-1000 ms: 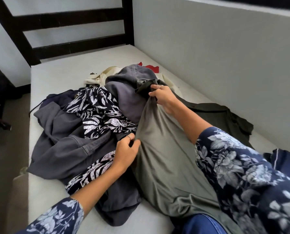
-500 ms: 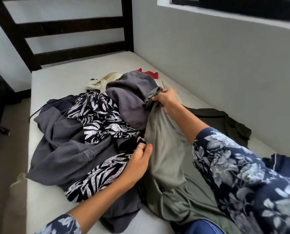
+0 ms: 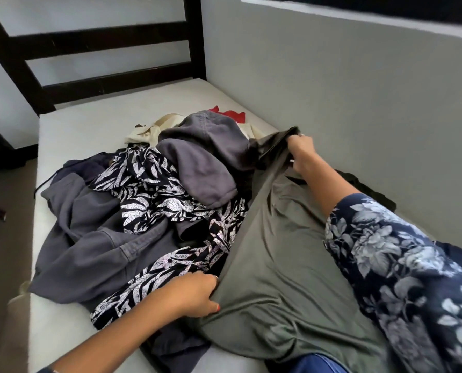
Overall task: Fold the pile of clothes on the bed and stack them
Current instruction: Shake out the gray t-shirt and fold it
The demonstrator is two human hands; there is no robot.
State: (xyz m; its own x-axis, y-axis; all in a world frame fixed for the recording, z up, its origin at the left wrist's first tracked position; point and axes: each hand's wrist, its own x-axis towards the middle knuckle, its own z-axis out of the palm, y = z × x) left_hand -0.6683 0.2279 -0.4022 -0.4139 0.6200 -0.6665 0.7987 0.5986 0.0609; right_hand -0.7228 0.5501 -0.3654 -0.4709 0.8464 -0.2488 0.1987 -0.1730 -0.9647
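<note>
Head view, read from left to right: we note the white mattress (image 3: 71, 125) running away from us toward a dark slatted headboard (image 3: 100, 44), with the pile of clothes (image 3: 154, 205) heaped across its middle. At the left of the pile lies a grey hooded jacket (image 3: 90, 246), spread flat and reaching the mattress edge. Draped over it is a black-and-white leaf-print garment (image 3: 154, 195), and a grey sweatshirt (image 3: 205, 162) sits bunched on top, with cream cloth (image 3: 149, 130) and a scrap of red cloth (image 3: 232, 114) showing behind it. We record the left hand (image 3: 195, 294) low in the frame, fingers curled and pinching the near edge of an olive-green garment (image 3: 278, 265). That garment lies to the right of the pile, stretched taut between both hands. The right hand (image 3: 301, 152), further up, grips its far end in a closed fist, lifted clear of the mattress. A floral navy sleeve (image 3: 402, 265) covers the right arm. A grey wall (image 3: 359, 103) borders the bed on the right.
</note>
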